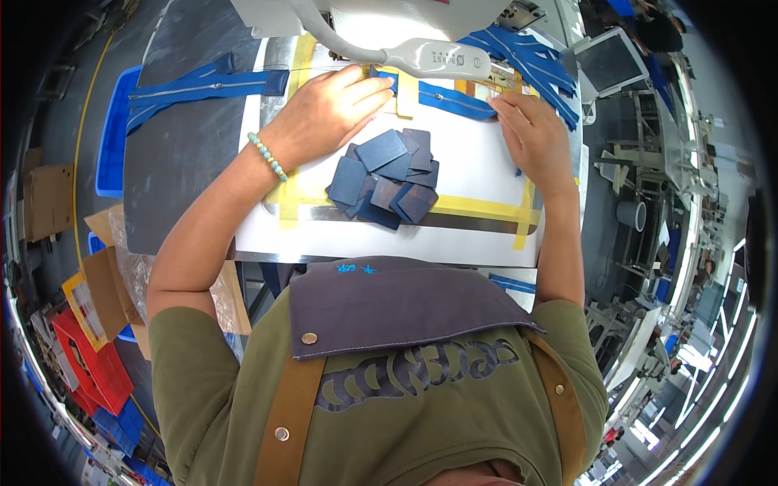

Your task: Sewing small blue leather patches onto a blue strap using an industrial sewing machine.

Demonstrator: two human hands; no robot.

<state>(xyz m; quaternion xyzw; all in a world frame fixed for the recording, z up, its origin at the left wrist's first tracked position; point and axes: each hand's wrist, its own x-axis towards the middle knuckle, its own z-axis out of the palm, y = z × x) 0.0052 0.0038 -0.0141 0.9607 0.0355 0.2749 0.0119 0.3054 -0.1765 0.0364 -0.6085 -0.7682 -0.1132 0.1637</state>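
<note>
My left hand point(332, 109) is at the sewing machine head point(429, 57), fingertips pressed on a small blue piece point(382, 79) at the needle area, partly hidden by the fingers. My right hand point(533, 138) pinches the right end of a blue zipper strip point(450, 100), which lies across the yellow-taped white work surface point(486, 174). A loose pile of dark-blue square pieces point(381, 162) lies between my hands, nearer me. Blue zipper strips point(186, 89) lie at the left, beyond my left hand, and more zipper strips point(519, 57) are bunched at the upper right.
A grey table point(170, 162) extends left, with a blue bin point(113, 130) beside it. Cardboard boxes point(109, 292) and a red item point(89, 356) are at lower left. A screen point(608, 65), another person point(652, 32) and machinery are at the right.
</note>
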